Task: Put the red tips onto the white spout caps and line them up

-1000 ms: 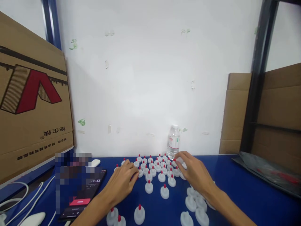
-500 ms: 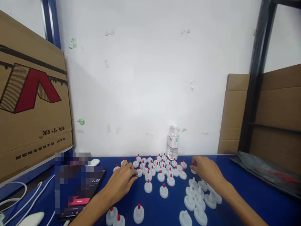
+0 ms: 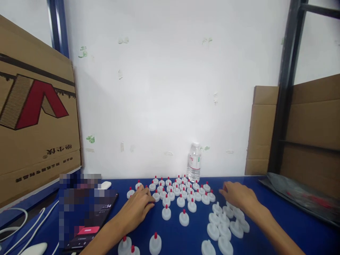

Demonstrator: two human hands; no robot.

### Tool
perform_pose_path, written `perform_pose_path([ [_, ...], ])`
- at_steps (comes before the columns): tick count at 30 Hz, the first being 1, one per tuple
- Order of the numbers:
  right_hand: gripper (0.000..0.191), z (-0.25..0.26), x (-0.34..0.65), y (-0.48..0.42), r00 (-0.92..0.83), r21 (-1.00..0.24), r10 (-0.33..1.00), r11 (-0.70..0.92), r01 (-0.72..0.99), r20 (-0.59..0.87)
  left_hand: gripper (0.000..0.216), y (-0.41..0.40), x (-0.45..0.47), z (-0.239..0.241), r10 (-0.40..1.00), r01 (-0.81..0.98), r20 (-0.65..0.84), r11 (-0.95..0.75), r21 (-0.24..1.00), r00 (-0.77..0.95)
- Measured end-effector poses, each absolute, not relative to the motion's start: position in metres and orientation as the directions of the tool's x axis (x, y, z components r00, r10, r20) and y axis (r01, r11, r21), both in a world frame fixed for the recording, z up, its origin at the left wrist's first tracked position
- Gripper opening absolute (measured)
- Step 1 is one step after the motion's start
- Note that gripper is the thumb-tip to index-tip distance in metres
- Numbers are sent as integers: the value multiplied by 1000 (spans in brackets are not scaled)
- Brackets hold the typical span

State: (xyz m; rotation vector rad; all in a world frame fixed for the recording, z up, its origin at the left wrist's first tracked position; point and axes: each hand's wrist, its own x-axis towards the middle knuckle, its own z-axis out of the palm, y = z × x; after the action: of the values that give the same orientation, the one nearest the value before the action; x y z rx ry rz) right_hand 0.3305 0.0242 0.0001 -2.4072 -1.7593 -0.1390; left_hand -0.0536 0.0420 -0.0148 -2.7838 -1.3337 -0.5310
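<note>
Many translucent white bottle caps with pointed red tips (image 3: 181,201) stand upright on the blue table, most of them in a cluster ahead of me. My left hand (image 3: 138,204) lies at the left side of this cluster, palm down with bent fingers apart, partly covering a few caps. I see nothing held in it. Over to the right, my right hand (image 3: 239,196) hovers just beyond a red-tipped cap (image 3: 211,196), thumb and fingers slightly apart, with no cap visible in them. White caps without red tips (image 3: 213,231) form a group below that hand.
A water bottle (image 3: 194,163) stands against the white wall. At the left are a phone (image 3: 91,226), white cables (image 3: 34,221) and a large printed carton (image 3: 39,117). Grey plastic bags (image 3: 300,194) and cardboard (image 3: 261,131) are at the right.
My right hand has let go of a red-tipped cap, which now stands at the cluster's right edge, and has moved slightly right and down. My left hand has barely moved.
</note>
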Motion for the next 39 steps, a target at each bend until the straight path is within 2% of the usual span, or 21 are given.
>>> perform_pose_path([
  [5, 8, -13, 334, 28, 297, -53, 950, -293, 955, 100, 19, 48, -56, -16, 758, 765, 305, -632, 125, 577],
  [9, 15, -17, 333, 30, 266, -58, 956, -260, 964, 125, 18, 48, -55, -18, 758, 762, 296, -635, 128, 582],
  [13, 22, -14, 334, 28, 247, -63, 945, -239, 969, 216, 17, 46, -53, -19, 755, 757, 300, -639, 137, 583],
  [18, 34, -1, 331, 28, 178, -113, 896, -144, 983, 406, 11, 41, -53, -16, 746, 760, 356, -636, 133, 563],
  [23, 30, 11, 301, 25, 76, -177, 832, 27, 984, 549, 12, 34, -49, -7, 720, 764, 441, -636, 109, 536],
  [28, 30, 9, 261, 9, -232, -142, 670, 454, 880, 705, 18, 29, -41, -6, 619, 697, 496, -716, 36, 610],
  [31, 37, 4, 237, -6, -392, -91, 624, 599, 796, 676, 27, 23, -35, -8, 481, 624, 573, -779, -69, 664],
  [33, 46, 0, 223, -15, -457, -101, 624, 652, 751, 634, 31, 15, -29, -9, 387, 571, 617, -811, -125, 685],
  [36, 64, -6, 209, -25, -498, -156, 628, 701, 696, 598, 31, 2, -20, -9, 281, 491, 653, -856, -160, 703],
  [39, 71, -10, 205, -27, -497, -187, 618, 721, 668, 609, 27, -7, -15, -7, 242, 469, 676, -867, -172, 696],
])
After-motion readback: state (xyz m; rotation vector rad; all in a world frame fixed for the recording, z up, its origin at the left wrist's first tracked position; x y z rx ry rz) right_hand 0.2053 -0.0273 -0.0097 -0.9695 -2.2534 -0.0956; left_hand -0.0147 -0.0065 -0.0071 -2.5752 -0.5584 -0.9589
